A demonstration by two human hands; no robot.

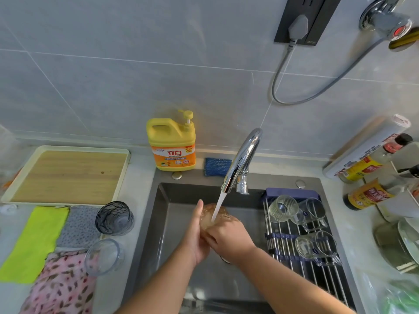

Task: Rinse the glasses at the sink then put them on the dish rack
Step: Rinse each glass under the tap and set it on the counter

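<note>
The clear textured drinking glass (214, 213) is under the stream from the curved chrome tap (243, 155), over the grey steel sink (167, 223). Its long axis seems to run from 6 towards 12 o'clock, tipped away from the person. Through the water I cannot tell which end is the mouth.

The right hand (229, 240) curls its fingers round the nearer end. The left hand (197, 234) lies against the 9 o'clock side, fingers straight.

Wet glass is slick, so it could slip and strike the basin. At 3 o'clock the steel-rod dish rack (277, 225) already carries four glasses, and a careless placing could knock them.
</note>
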